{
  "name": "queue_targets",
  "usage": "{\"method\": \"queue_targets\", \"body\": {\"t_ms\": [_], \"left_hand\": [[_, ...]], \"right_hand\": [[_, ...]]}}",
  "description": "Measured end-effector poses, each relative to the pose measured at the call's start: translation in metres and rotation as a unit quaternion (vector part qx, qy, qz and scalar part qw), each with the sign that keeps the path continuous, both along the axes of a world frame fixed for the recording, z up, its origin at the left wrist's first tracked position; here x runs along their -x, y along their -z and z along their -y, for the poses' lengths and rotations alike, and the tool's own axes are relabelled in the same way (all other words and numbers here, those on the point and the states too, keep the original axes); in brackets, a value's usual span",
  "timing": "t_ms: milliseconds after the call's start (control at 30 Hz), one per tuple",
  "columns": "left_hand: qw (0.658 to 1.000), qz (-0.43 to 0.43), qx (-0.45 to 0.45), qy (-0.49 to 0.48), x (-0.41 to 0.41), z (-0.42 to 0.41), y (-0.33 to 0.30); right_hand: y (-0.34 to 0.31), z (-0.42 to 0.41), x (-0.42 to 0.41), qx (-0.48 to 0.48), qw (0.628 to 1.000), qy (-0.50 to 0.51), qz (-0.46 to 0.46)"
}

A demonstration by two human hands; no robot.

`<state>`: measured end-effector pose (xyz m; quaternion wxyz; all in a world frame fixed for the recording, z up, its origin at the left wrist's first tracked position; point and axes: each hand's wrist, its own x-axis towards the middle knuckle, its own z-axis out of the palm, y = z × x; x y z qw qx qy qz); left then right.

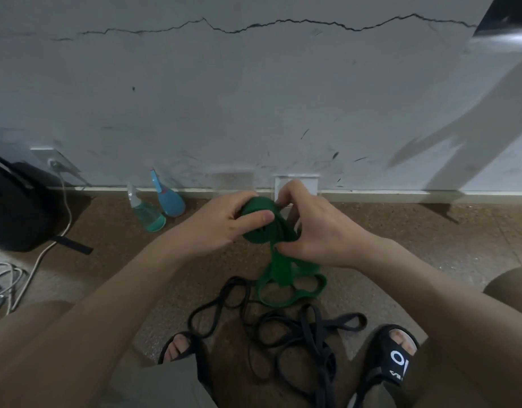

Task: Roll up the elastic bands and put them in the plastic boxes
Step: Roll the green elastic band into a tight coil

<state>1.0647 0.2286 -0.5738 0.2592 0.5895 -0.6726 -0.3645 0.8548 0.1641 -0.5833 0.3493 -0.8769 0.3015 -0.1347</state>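
A green elastic band (279,269) is partly wound into a roll held up in front of me; its loose end hangs down and lies in loops on the floor. My left hand (224,219) grips the roll, thumb across its front. My right hand (315,228) pinches the band just beside and under the roll. Black elastic bands (283,328) lie tangled on the floor between my feet. No plastic box is in view.
Two spray bottles (157,204) lie by the skirting board at the left. A black bag (15,207) and white cables (9,284) are at the far left. My sandalled feet (392,357) flank the black bands. A cracked wall (254,98) stands ahead.
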Motion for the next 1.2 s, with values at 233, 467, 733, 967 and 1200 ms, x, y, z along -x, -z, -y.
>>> {"method": "queue_targets", "body": {"t_ms": [233,467,733,967,1200], "left_hand": [[0.998,-0.017,0.043,0.034,0.002,-0.002,-0.012],[0.995,-0.038,0.091,0.011,-0.008,-0.004,-0.017],[0.993,-0.044,0.108,0.026,-0.002,-0.006,-0.017],[0.986,0.113,0.077,0.099,0.000,-0.005,-0.018],[0.993,0.024,0.094,0.061,0.003,-0.007,-0.015]], "right_hand": [[-0.003,0.005,-0.002,-0.156,0.985,-0.021,0.065],[-0.011,0.001,-0.006,-0.454,0.878,-0.036,0.145],[-0.007,-0.006,-0.011,-0.553,0.806,-0.014,0.211],[-0.001,0.000,-0.014,-0.383,0.916,0.089,0.079],[-0.010,0.006,-0.004,-0.475,0.872,-0.012,0.118]]}}
